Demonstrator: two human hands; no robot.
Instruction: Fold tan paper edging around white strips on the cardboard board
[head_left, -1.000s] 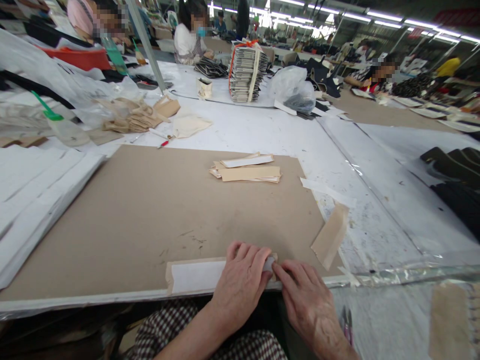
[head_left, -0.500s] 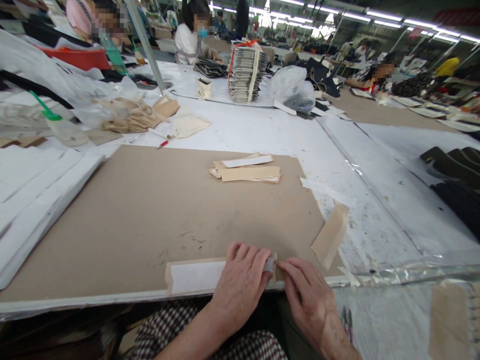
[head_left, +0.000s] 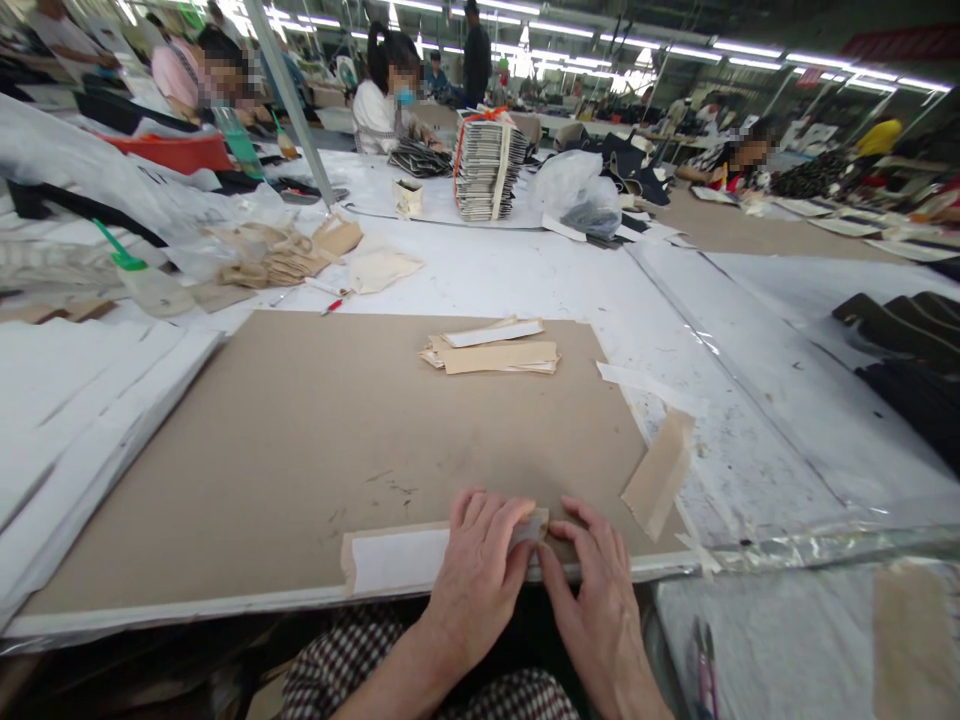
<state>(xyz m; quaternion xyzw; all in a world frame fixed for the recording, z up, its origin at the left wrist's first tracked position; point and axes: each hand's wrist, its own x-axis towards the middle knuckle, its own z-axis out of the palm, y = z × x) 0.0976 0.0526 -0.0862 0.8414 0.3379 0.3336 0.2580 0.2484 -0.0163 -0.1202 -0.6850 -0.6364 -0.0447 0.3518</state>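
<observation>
1. Desk (head_left: pixel 510 265), brown board (head_left: pixel 300 430) on top.
2. Here's the pale strip (head_left: pixel 397 560) along the board's near edge: likely light, bendy; hold its ends.
3. Left hand (head_left: pixel 480 575) covers part, right hand (head_left: pixel 600 585) at its right end; either grip clenched? Can't tell.

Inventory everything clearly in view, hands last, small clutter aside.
Flat rectangular board: one, brown, near side of white table
Long flat strip: one, white bordered beige, board's near edge
Narrow strip pile: one, beige-white, board's far side
Loose flat strip: one, beige, board's right edge
Stacked flat sheets: several, white, left
Strapped bundle: one, greyish, beyond pile
Plastic bag: one, translucent, beside bundle
Co-workers: several, varied clothing, background
Left hand: one, bare, on long strip
Right hand: one, bare, strip's right end
</observation>
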